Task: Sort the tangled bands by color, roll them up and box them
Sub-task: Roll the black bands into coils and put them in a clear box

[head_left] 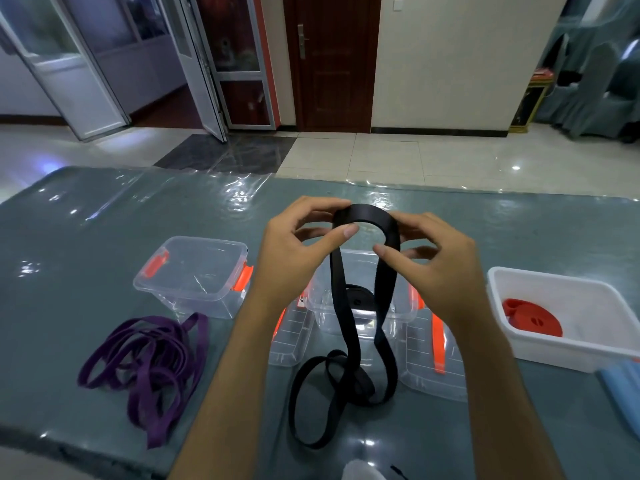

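Both hands hold the top fold of a black band (pixel 365 216) above the table. My left hand (pixel 294 251) pinches its left side and my right hand (pixel 436 258) its right side. The band's two strands hang down and end in loose loops (pixel 329 393) on the table. Behind the strands stands a clear box (pixel 398 306) with a rolled black band (pixel 360 297) inside. A tangle of purple bands (pixel 149 368) lies at the left. A white tub (pixel 554 327) at the right holds a rolled red band (pixel 533 317).
An empty clear box with orange latches (pixel 194 271) stands at the left back. Two clear lids with orange clips (pixel 291 337) (pixel 433 362) lie flat by the middle box. A blue object (pixel 623 386) sits at the right edge. The table carries a glossy plastic cover.
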A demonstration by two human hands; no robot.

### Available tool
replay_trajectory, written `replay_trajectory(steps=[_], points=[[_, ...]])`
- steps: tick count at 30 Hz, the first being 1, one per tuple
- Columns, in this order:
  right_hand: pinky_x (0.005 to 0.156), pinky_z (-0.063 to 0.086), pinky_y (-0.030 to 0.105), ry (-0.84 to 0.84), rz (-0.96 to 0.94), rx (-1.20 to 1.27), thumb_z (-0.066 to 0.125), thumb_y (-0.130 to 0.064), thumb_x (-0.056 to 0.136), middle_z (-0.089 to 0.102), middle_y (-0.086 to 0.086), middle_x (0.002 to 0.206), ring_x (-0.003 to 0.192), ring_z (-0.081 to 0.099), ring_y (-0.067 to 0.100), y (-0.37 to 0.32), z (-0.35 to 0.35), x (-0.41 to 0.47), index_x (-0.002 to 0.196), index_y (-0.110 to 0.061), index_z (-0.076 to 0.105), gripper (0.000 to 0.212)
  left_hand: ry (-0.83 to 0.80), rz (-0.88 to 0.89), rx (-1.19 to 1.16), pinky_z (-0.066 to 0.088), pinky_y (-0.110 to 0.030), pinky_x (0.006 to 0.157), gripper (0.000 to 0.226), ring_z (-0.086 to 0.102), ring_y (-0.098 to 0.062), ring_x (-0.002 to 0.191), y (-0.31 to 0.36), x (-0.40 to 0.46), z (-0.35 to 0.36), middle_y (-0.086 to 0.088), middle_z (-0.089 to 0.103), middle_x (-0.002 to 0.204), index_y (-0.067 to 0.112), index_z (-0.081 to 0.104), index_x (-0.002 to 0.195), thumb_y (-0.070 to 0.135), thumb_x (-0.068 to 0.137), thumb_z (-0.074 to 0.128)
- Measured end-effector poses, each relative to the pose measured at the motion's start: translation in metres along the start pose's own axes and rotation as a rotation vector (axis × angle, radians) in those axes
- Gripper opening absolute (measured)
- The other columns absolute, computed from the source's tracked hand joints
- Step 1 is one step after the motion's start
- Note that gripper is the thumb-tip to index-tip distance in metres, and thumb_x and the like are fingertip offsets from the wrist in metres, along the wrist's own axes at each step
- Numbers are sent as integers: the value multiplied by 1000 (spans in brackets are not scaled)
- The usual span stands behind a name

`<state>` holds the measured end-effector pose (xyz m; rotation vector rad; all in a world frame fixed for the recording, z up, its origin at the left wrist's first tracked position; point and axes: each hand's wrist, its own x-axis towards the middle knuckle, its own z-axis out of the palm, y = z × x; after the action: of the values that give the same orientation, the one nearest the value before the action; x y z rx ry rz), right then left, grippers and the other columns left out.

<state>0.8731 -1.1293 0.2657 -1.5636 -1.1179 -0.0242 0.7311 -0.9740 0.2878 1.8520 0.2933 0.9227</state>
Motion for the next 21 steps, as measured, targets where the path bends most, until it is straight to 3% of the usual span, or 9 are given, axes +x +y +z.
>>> replay_trajectory(steps=[5,10,16,19,21], points=[[78,59,19,-27,89,152,83,-11,85,75,-4,108,102,72,12,-5,0,-3,127,-19,70,45,0,-41,-83,58,-24,90,27,71,-12,110,1,-4,5,6,75,111,15,72,116,13,90,79],[89,61,32,-25,164,397,83,-5,81,79,3,108,103,76,19,-14,3,-5,128,-14,66,51,14,-90,-243,57,-24,90,31,74,-18,106,3,-9,19,-3,77,110,12,70,112,7,84,83],[87,62,31,-12,212,543,78,3,83,79,7,107,100,78,24,-21,3,-8,128,-10,64,49,38,-84,-341,58,-24,87,22,74,-15,108,0,-14,33,-3,78,109,8,73,107,0,87,78],[86,62,31,-19,211,538,77,1,84,79,5,108,101,77,23,-23,1,-9,130,-11,64,49,19,-75,-318,57,-31,95,23,70,-19,116,-7,-13,36,-10,72,123,4,74,113,6,90,75],[84,63,30,-6,219,535,77,-1,83,79,3,108,102,77,22,-24,0,-9,129,-11,65,49,-40,-100,-329,57,-42,102,29,69,-23,120,-10,-14,36,-10,70,129,5,72,121,13,94,71]])
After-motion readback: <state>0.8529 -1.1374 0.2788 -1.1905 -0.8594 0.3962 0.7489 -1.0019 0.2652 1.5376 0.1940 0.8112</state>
